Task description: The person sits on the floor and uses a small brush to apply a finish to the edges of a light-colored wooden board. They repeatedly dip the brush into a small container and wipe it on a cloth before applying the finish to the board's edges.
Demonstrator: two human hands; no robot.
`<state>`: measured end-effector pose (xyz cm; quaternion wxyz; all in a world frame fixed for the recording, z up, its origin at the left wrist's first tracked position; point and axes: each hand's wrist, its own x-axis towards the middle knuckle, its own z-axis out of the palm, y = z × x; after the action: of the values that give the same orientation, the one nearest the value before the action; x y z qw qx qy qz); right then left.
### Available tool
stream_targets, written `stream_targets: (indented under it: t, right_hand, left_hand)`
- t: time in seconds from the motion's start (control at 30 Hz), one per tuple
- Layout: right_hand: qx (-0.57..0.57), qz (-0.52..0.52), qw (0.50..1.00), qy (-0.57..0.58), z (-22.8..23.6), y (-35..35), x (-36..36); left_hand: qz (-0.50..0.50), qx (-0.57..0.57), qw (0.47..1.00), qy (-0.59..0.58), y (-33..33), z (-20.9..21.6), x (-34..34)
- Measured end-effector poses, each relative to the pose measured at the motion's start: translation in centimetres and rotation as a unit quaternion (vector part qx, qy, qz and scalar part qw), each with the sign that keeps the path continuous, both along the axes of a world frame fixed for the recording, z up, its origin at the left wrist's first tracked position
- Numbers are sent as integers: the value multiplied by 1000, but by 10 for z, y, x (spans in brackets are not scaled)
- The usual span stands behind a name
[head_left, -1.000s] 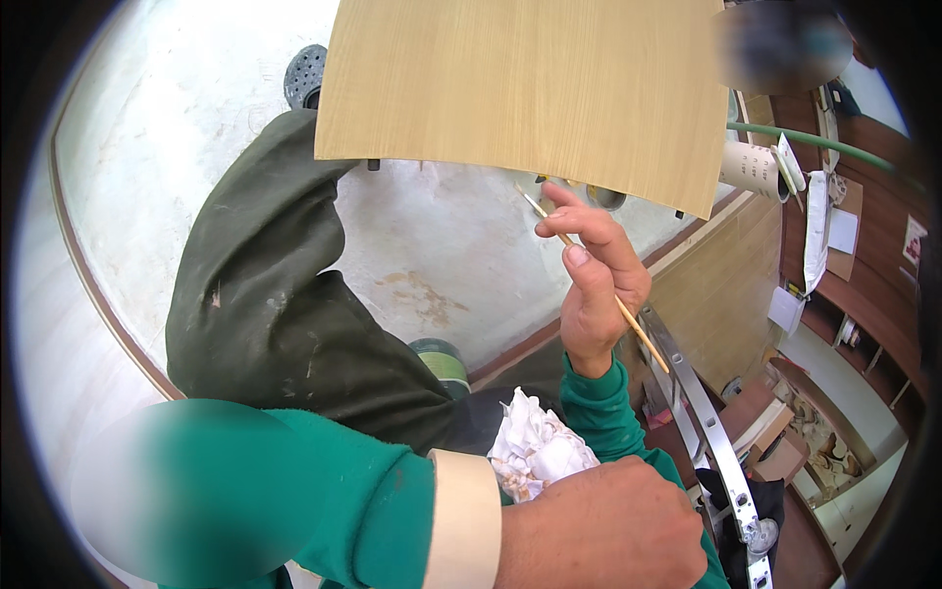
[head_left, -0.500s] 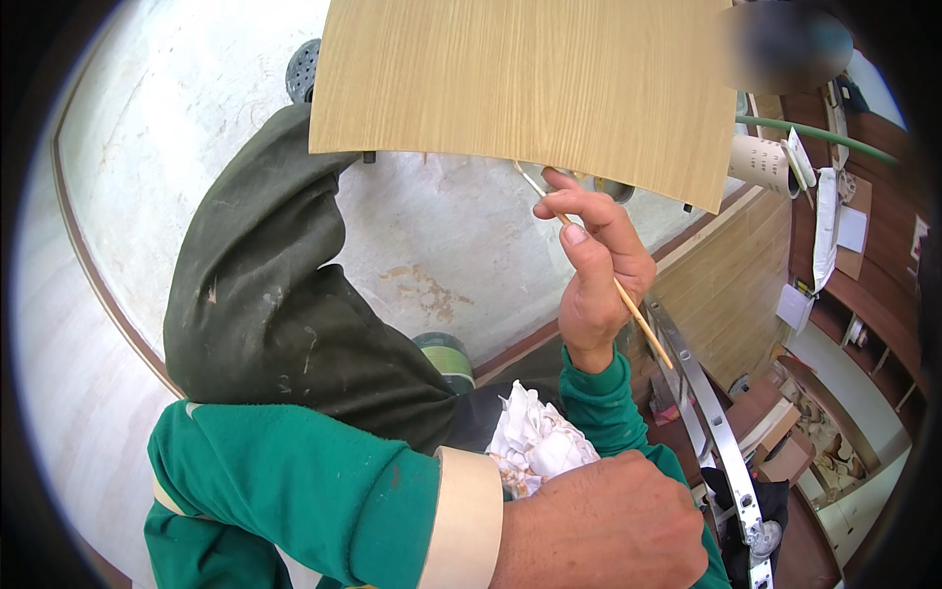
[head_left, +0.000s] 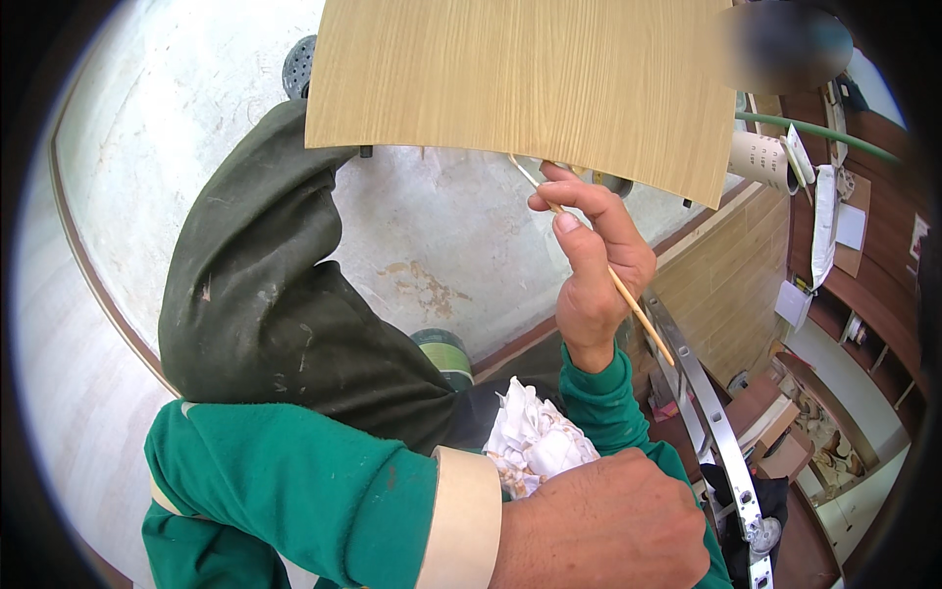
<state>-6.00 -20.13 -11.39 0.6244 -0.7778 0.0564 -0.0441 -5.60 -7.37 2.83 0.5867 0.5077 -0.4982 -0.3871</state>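
Between the fingers and thumb of my right hand (head_left: 599,255) is a thin paintbrush (head_left: 638,312) with a light wooden handle. Its tip meets the near edge of a light wood-grain panel (head_left: 520,79). My left hand (head_left: 603,525) lies across my right forearm, closed around a crumpled white rag (head_left: 538,437) with brownish stains; its fingertips are hidden. A wide beige ring, like a roll of tape (head_left: 461,515), encircles my left wrist over the green sleeve.
A metal ladder-like rail (head_left: 721,442) runs down on the right. Near my bent leg stands a green-banded can (head_left: 446,355). Beyond the panel's right side are a cardboard tube (head_left: 760,162), a green hose (head_left: 819,131) and brown shelving (head_left: 863,353).
The brush tip has shifted slightly left along the panel's edge with my right hand. My left hand keeps its hold on the rag.
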Motion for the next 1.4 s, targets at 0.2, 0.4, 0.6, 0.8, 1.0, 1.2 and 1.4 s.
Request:
stream_targets:
  t: [0.2, 0.4, 0.6, 0.8, 1.0, 1.2, 1.4]
  right_hand:
    - [-11, 1, 1000, -4, 0, 0, 1]
    - [-9, 1, 1000, 5, 1, 1, 3]
    - [-3, -7, 1000, 4, 1, -1, 1]
    - [4, -4, 1000, 7, 2, 0, 2]
    - [-15, 0, 1000, -3, -2, -2, 1]
    - [13, -12, 1000, -5, 0, -3, 1]
    - [7, -9, 1000, -7, 0, -3, 2]
  left_hand:
    - [-22, 12, 1000, -14, 3, 4, 13]
    - [9, 6, 1000, -14, -1, -1, -3]
    - [-7, 11, 1000, -13, 2, 3, 11]
    - [15, 10, 1000, -14, -1, 1, 2]
    - [6, 21, 1000, -14, 0, 2, 7]
    - [10, 38, 999, -27, -1, 5, 4]
    - [25, 35, 999, -28, -2, 3, 3]
